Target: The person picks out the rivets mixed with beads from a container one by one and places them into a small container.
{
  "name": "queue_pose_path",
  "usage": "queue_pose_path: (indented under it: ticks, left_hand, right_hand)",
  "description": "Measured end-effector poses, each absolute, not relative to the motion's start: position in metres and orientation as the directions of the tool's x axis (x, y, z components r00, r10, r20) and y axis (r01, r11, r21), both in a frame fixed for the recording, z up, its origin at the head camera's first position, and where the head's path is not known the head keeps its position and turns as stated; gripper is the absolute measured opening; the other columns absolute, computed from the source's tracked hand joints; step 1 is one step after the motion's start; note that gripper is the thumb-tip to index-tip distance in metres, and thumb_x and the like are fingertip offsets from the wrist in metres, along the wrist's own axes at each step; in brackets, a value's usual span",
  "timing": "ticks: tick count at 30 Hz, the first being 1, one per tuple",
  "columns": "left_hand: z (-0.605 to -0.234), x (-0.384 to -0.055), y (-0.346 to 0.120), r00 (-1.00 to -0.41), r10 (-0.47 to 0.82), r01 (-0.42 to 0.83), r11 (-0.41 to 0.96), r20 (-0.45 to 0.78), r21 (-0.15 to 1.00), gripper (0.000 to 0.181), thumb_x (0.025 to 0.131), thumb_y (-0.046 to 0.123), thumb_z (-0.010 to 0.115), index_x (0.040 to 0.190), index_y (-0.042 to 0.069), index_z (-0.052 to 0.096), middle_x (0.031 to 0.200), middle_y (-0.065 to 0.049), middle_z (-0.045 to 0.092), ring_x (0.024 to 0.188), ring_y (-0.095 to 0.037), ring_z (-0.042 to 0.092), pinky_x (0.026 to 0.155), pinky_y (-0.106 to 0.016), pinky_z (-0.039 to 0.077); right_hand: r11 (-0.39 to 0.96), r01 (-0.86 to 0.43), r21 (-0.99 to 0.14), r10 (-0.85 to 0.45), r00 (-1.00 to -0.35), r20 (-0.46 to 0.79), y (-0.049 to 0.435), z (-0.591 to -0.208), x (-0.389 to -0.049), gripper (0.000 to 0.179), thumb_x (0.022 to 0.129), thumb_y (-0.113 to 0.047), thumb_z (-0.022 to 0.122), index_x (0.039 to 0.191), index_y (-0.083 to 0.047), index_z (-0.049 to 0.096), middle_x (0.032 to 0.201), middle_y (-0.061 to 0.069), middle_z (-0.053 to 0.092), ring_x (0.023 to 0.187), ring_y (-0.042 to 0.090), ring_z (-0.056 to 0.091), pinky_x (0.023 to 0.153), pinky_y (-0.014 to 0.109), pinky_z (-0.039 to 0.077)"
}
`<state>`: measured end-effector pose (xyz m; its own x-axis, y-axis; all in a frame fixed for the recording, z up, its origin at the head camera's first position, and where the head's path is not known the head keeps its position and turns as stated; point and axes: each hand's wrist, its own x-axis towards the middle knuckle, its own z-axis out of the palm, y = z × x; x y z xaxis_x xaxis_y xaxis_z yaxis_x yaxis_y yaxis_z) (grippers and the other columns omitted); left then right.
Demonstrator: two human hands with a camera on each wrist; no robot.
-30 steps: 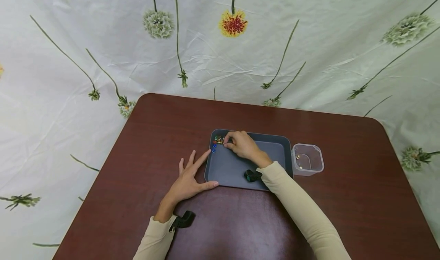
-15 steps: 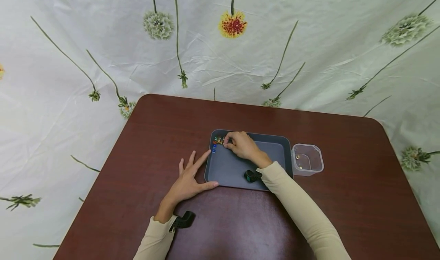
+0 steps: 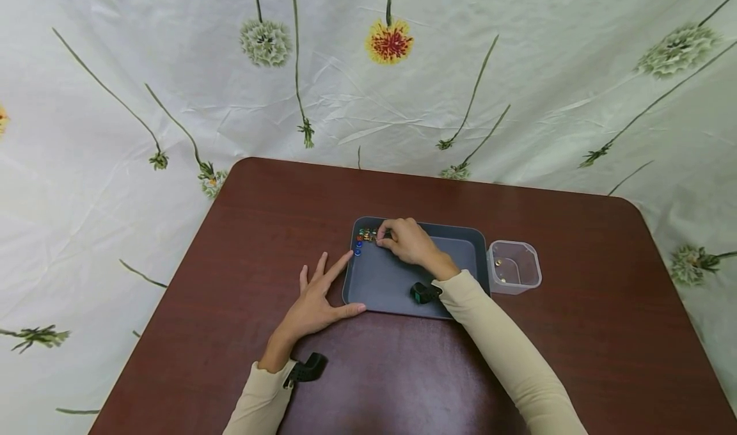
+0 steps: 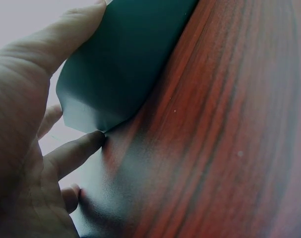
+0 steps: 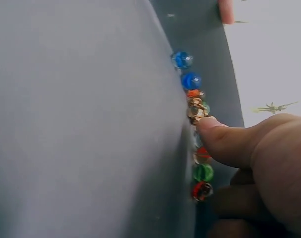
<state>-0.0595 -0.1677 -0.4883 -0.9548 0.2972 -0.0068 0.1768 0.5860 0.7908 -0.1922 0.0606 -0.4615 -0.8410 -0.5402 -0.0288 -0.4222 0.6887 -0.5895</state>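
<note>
A grey tray (image 3: 391, 288) lies on the table. My left hand (image 3: 311, 307), fingers spread, touches its left side with the index fingertip and its near edge with the thumb. In the left wrist view my fingertips meet the tray's outer wall (image 4: 120, 59). My right hand (image 3: 410, 243) reaches into the far left part, thumb and fingers pinching a small gold bead (image 5: 198, 111). Several glass marbles line the tray wall: two blue marbles (image 5: 191, 81), an orange marble (image 5: 194, 93), a green marble (image 5: 203, 173) and a dark red marble (image 5: 202, 191). My right thumb hides part of the row.
Just right of the tray stands a clear plastic container (image 3: 515, 265) with a few small gold pieces (image 3: 498, 262) in it. The brown table (image 3: 604, 307) extends around both. A flowered cloth (image 3: 437, 89) hangs behind the far edge.
My right hand has shifted very slightly to the right, still by the row of beads and marbles. The left hand keeps its place at the tray.
</note>
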Motion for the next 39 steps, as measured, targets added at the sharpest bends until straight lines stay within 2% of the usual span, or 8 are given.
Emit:
queue_pose_path:
  ticks: [13,23,31,39]
  left_hand:
    - [-0.489,-0.061,-0.166,-0.953,0.304,0.184,0.581,-0.002,0.793,0.099,0.081,0.049,0.081,0.160,0.031,0.025,0.164,-0.011,0.030,0.156,-0.039,-0.001,0.114,-0.069,-0.015]
    - [-0.488,-0.060,-0.166,-0.954,0.300,0.172,0.586,-0.015,0.792,0.100,0.081,0.050,0.081,0.161,0.031,0.024,0.164,-0.008,0.029,0.156,-0.035,-0.002,0.115,-0.067,-0.017]
    - [-0.488,-0.059,-0.167,-0.955,0.295,0.163,0.597,-0.025,0.786,0.100,0.081,0.051,0.080,0.161,0.033,0.023,0.165,-0.005,0.028,0.156,-0.034,-0.003,0.115,-0.066,-0.017]
    - [-0.490,-0.060,-0.168,-0.956,0.293,0.155,0.602,-0.036,0.784,0.100,0.081,0.052,0.080,0.161,0.035,0.022,0.165,-0.004,0.028,0.157,-0.032,-0.004,0.116,-0.065,-0.017]
  right_hand:
    - [0.671,-0.401,-0.623,-0.506,-0.863,0.010,0.075,-0.447,-0.193,0.010,0.096,-0.022,0.070,0.096,-0.012,0.073,0.048,-0.004,0.040,0.044,0.010,0.039,0.050,0.025,0.037]
    - [0.632,-0.365,-0.684,-0.466,-0.884,0.041,0.089,-0.433,-0.183,0.007,0.095,-0.018,0.071,0.097,-0.012,0.072,0.047,-0.005,0.030,0.041,0.010,0.028,0.048,0.027,0.034]
    - [0.635,-0.348,-0.689,-0.439,-0.897,0.048,0.096,-0.426,-0.176,0.011,0.095,-0.021,0.071,0.099,-0.011,0.073,0.048,-0.005,0.029,0.041,0.011,0.027,0.049,0.027,0.032]
    - [0.625,-0.347,-0.699,-0.438,-0.897,0.055,0.105,-0.424,-0.172,0.010,0.095,-0.017,0.071,0.100,-0.009,0.074,0.048,-0.005,0.029,0.041,0.011,0.027,0.048,0.025,0.028]
